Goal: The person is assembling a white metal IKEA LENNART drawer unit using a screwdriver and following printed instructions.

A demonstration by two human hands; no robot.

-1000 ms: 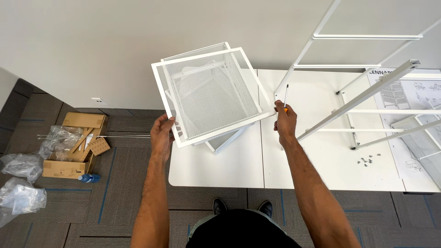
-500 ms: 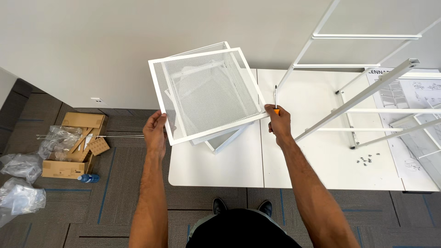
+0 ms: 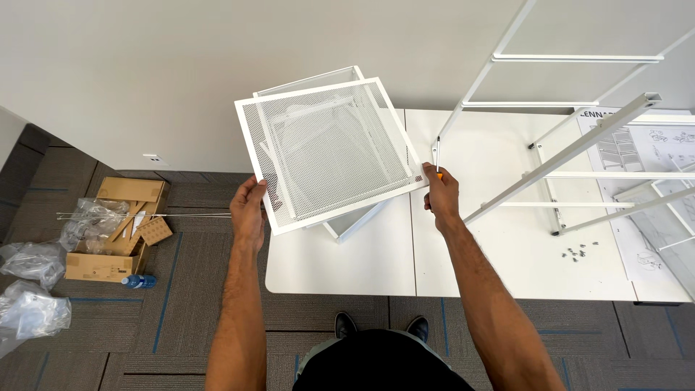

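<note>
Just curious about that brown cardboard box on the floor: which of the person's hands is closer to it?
Left. The left hand grips the mesh panel's edge, toward the cardboard box; the right hand holds the far edge.

White frame (image 3: 572, 156) crowds the table's (image 3: 347, 268) right side.

A cardboard box (image 3: 108, 235), plastic bags (image 3: 32, 311) and blue bottle (image 3: 137, 281) lie on the carpet (image 3: 174, 318).
</note>
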